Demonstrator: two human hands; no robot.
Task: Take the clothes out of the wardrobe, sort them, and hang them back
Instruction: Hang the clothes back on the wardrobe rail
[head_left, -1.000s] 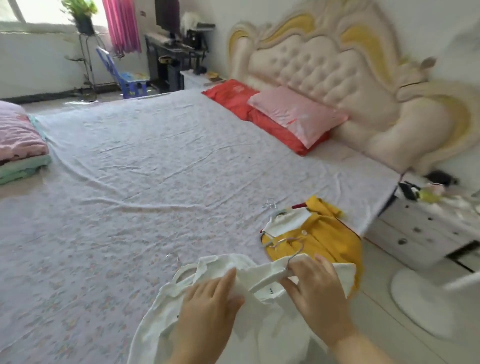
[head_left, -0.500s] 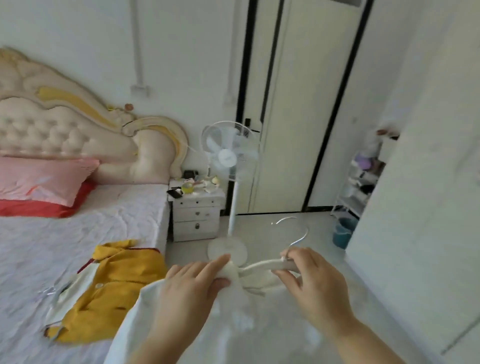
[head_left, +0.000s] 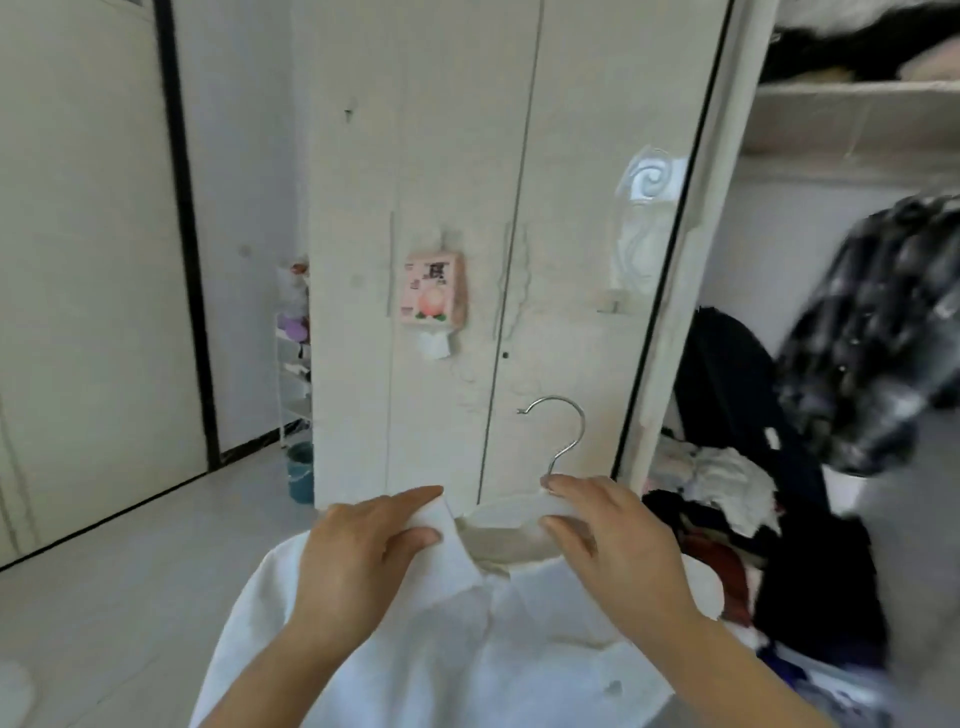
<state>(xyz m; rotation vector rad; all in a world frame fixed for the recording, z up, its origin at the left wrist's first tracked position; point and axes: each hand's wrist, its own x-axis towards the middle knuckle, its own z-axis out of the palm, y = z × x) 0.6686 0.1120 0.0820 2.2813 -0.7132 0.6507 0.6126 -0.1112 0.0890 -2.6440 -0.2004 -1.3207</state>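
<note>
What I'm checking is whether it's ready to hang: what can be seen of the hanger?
The hanger has a pale, cream-looking body and a thin silver metal hook that stands up, its open end pointing left. The body sits inside the collar of a white shirt, mostly covered. The right hand grips the body just below the hook; the left hand pinches the collar beside it. It is held in the air before the closed wardrobe doors, hooked on nothing.

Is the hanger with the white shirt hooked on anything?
No, the hanger has its hook free in the air, gripped by the right hand.
</note>
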